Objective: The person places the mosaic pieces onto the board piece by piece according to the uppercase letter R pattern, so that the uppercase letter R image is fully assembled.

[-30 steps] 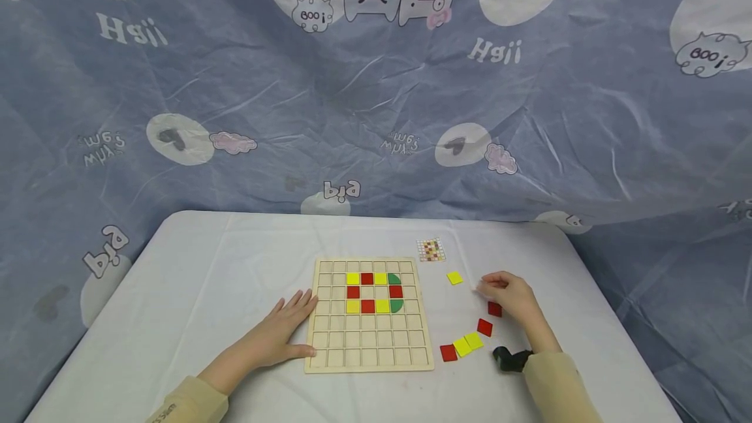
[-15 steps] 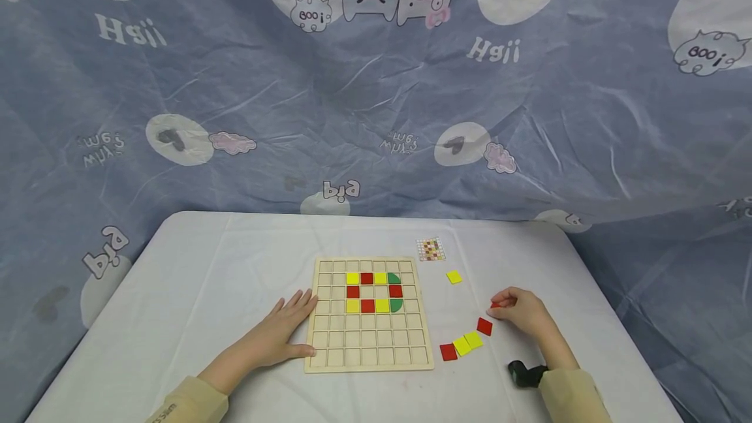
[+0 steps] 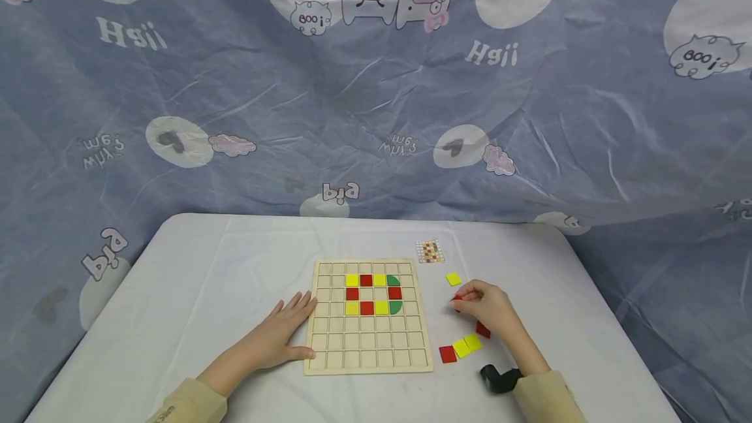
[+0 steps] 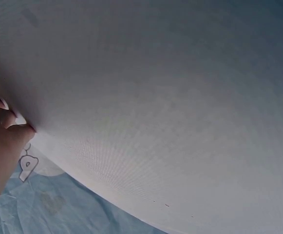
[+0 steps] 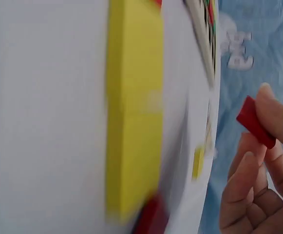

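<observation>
My right hand (image 3: pixel 486 305) pinches a red square tile (image 5: pixel 255 122) between thumb and fingers, over the table to the right of the wooden grid board (image 3: pixel 352 361). The board bears a ring of red and yellow square tiles with two green quarter-round pieces (image 3: pixel 395 307) at its right corners. My left hand (image 3: pixel 278 338) rests at the board's left edge with fingers spread, thumb on the rim near the lower corner. In the left wrist view only part of the left hand (image 4: pixel 5 131) shows at the left edge.
A small printed grid card (image 3: pixel 431 251) lies beyond the board's right corner, a yellow tile (image 3: pixel 453 279) near it. Another red tile (image 3: pixel 483 329), partly under the right hand, two yellow tiles (image 3: pixel 467 346) and a red tile (image 3: pixel 448 354) lie right of the board. A patterned cloth (image 3: pixel 352 83) hangs behind.
My right hand has gone to the red tile farthest right, picked it up and carried it left toward the board. My left hand has stayed in place.
</observation>
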`<state>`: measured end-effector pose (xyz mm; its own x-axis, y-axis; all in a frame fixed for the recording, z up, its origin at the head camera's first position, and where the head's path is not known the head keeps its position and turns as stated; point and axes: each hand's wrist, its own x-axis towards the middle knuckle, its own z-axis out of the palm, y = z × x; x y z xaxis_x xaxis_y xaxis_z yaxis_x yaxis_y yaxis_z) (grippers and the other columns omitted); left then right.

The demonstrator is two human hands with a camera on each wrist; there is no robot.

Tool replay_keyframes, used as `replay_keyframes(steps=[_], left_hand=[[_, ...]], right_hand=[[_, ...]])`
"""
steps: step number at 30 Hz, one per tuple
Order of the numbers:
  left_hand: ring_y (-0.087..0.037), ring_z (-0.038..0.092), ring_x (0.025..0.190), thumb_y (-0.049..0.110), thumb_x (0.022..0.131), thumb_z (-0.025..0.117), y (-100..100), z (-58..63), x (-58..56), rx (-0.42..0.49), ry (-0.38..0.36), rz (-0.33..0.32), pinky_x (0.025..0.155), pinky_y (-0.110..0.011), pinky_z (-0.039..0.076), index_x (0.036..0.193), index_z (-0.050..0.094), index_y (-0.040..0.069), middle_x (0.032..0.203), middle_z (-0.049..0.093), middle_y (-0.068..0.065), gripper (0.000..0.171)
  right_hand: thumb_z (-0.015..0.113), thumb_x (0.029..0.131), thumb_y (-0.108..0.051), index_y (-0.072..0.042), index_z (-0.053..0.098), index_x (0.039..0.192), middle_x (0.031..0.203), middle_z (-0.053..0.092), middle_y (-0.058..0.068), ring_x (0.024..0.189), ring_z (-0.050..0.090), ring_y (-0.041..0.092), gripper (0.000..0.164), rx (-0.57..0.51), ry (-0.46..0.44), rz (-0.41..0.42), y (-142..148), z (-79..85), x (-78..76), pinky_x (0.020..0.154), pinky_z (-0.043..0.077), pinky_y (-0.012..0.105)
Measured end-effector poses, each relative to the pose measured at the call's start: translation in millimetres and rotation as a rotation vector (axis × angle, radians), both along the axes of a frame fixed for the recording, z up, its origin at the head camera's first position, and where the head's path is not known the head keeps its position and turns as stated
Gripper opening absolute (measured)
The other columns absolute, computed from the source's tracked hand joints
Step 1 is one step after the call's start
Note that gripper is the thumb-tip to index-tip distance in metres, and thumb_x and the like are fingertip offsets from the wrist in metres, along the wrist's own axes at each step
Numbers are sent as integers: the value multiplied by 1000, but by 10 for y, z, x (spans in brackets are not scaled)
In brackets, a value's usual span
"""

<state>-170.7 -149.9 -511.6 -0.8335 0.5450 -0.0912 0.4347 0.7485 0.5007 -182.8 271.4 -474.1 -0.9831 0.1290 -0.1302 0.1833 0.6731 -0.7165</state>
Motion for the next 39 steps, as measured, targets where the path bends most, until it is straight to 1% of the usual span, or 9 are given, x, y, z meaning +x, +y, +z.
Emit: replay_keyframes(steps=[5,9,14,16,20,25,31,34,39], left_hand=[[-38,17,151,57,81,71,7,-11,-2,-8,0,-1,120,-63,15,154,29,4,162,24,-17,100],[-38,17,151,59,80,71,13,-25,-6,-13,-4,5,120,-63,14,154,29,5,162,24,-17,101],[-38,17,151,59,79,71,14,-36,1,-3,-15,6,120,-63,14,154,29,5,162,24,-17,102],[-38,17,151,59,79,71,12,-36,4,-2,-15,4,120,-63,14,154,29,5,162,25,-17,102],[-39,18,151,59,80,71,8,-36,2,-5,-10,-1,119,-64,15,154,29,4,162,25,-18,101],[-39,18,151,57,81,72,0,-37,-1,-4,-3,-8,119,-64,15,154,29,4,162,24,-18,100],[-39,17,151,57,81,71,-2,-35,-1,-1,-7,-10,119,-64,15,154,29,4,162,24,-18,99],[-39,18,151,57,81,71,-9,-43,-7,-1,-1,-11,119,-64,15,154,30,4,162,24,-18,99],[-39,18,151,57,81,71,-10,-46,-11,-3,5,-6,120,-63,15,154,29,4,162,24,-18,100]], right_hand=[[86,75,-19,-8,67,89,76,63,1,66,56,14,26,-126,8,67,-463,-28,33,54,48,19],[85,77,-17,-8,66,92,78,64,1,67,58,13,26,-207,-5,159,-789,-81,67,56,50,18],[82,80,-13,-7,64,92,79,63,0,67,58,10,22,-197,3,298,-1112,-143,106,60,50,16],[81,81,-12,-7,64,91,79,63,0,67,58,10,20,-195,19,331,-1217,-153,108,59,50,16],[80,82,-11,-8,67,89,78,65,-1,67,59,10,15,-202,52,363,-1406,-161,84,60,50,17],[78,83,-11,-12,70,86,75,65,-5,64,58,6,9,-156,60,386,-1582,-166,43,60,49,17],[76,85,-9,-11,74,84,74,63,-6,64,54,6,3,-38,76,433,-1686,-140,37,60,47,17],[76,85,-9,-12,75,83,77,62,-6,66,52,5,4,21,104,449,-1710,-131,38,60,47,17],[77,84,-7,-12,76,79,79,58,-5,66,49,4,7,83,143,464,-1736,-136,49,59,45,16]])
